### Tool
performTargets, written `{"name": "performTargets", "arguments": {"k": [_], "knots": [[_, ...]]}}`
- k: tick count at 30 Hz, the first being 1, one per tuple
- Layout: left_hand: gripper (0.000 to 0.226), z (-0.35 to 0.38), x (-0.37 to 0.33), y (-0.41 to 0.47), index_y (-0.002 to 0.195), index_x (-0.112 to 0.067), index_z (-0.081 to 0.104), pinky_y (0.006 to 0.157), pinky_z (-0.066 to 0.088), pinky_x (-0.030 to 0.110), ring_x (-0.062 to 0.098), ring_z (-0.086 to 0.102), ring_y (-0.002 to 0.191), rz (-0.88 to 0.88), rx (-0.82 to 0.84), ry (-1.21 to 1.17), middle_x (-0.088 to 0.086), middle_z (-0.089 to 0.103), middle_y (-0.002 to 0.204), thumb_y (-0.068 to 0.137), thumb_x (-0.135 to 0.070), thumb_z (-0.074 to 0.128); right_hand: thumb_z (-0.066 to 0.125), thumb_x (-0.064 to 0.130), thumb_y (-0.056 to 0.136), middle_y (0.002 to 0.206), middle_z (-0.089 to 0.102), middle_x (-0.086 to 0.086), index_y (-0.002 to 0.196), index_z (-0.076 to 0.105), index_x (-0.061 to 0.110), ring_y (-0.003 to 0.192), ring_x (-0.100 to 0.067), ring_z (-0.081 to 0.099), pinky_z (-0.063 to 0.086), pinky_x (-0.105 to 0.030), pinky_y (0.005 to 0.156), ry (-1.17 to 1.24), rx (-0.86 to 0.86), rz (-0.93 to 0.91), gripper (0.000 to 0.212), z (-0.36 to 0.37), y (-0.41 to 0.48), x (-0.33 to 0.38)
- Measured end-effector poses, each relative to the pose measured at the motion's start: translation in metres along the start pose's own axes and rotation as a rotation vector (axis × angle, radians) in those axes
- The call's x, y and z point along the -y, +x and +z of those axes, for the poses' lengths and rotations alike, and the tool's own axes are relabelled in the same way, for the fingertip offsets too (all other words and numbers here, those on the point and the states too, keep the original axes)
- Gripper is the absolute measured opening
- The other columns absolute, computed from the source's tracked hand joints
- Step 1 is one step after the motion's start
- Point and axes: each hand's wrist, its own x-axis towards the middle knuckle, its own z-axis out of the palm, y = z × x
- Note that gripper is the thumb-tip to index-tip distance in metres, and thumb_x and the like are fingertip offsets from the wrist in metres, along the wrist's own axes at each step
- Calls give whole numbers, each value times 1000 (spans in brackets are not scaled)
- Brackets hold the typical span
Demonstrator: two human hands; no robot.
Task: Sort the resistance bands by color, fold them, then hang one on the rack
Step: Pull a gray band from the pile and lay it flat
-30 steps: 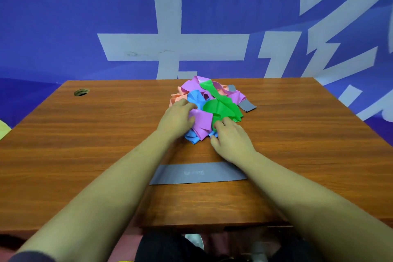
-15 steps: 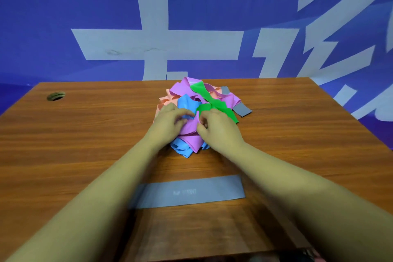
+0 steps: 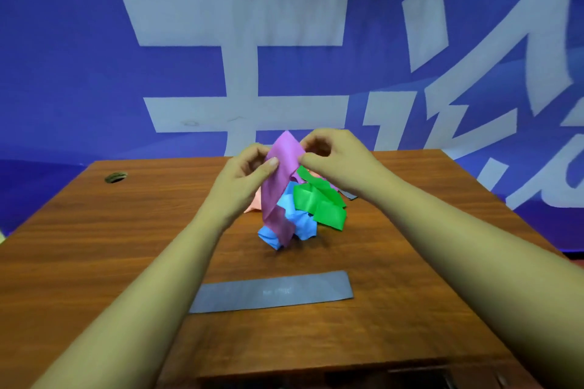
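Note:
A tangle of resistance bands lies mid-table: a purple band, a blue one, a green one and a peach one showing at the left. The purple band is lifted above the heap, its lower end still in the tangle. My left hand pinches its left edge near the top and my right hand pinches its right edge. A grey band lies flat nearer to me. No rack is in view.
The wooden table has a cable hole at its far left corner. A second grey band's corner peeks out behind the heap. A blue banner with white characters hangs behind the table.
Both hands took hold of the purple band in the heap and raised it upward, stretching it out of the tangle. The view tilted up.

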Motion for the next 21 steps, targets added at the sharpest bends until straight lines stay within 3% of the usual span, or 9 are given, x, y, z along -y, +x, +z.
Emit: {"name": "performTargets", "arguments": {"k": [3,5,8,12,16,19,21], "knots": [[11,6,-21,-9,93,-14,65,65,43,14,0,55,70,-7,35,47,-12,67,74,97,-8,56,67,15,89,74,64,-2,96,69,6,55,-3,56,48,-21,61,316,83,101,12,-14,-16,16],[9,11,-28,-16,95,-8,66,60,42,16,2,53,66,-21,55,66,-6,65,73,97,-10,57,68,20,89,75,65,-4,97,70,6,54,-3,56,49,-23,60,247,124,92,17,-21,-24,23],[10,18,-33,-30,97,-7,66,67,44,26,9,56,74,-45,51,15,6,67,81,96,-15,59,69,19,89,77,69,-11,91,71,5,60,-9,58,51,-30,62,54,110,20,14,-27,-32,32],[21,27,-32,-48,103,-13,68,70,49,22,8,63,78,-137,92,-102,-1,72,88,85,-24,67,67,15,89,70,66,-4,88,71,6,49,-3,55,50,-26,58,114,81,34,10,-35,-38,41],[34,31,-19,-70,104,-30,72,75,52,29,9,66,84,-238,169,-48,-2,74,97,74,-43,76,67,14,89,70,65,-5,89,71,6,50,-8,55,51,-32,60,66,53,31,9,-38,-43,45],[37,32,-11,-89,114,-22,67,78,52,31,11,67,87,-346,266,-106,-2,73,96,79,-30,79,65,15,89,77,66,-20,89,69,2,57,-21,58,54,-43,61,99,-5,46,14,-40,-47,43],[34,31,-4,-101,116,-18,66,83,52,34,12,67,90,-396,326,-119,-2,72,97,83,-18,75,63,13,89,73,61,-19,87,67,-1,56,-21,56,52,-39,57,172,-84,77,14,-43,-48,40]]}}
